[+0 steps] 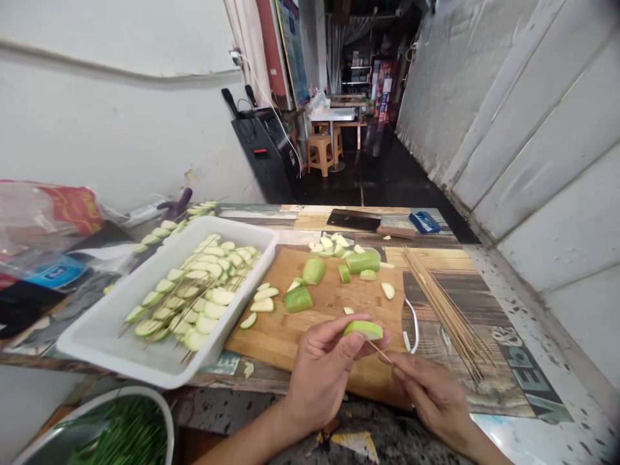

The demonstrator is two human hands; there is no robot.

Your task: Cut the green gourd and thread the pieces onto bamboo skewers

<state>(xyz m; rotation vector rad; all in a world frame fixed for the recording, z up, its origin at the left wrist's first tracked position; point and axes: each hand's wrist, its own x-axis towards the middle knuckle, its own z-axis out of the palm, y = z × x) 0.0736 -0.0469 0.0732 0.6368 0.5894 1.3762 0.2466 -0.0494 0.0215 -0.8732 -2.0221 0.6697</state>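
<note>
Just above the front of the wooden cutting board point(271, 336), my left hand point(320, 365) pinches a zucchini slice point(363, 330) between thumb and fingers. My right hand point(431, 391) grips a thin wooden skewer point(381, 352), its tip at the lower edge of the slice; whether it has gone in is hidden. Cut zucchini chunks point(314, 271) and loose slices point(264, 294) lie on the board. Left of it, a white plastic tray point(92, 336) holds several skewers threaded with zucchini slices point(213, 271).
A bundle of bare skewers point(443, 310) lies right of the board. Behind it are a cleaver point(356, 220) and a blue packet point(425, 222). A bowl of chopped greens point(121, 429) stands at lower left. Plastic bags point(43, 219) and an eggplant point(180, 203) sit beyond the tray.
</note>
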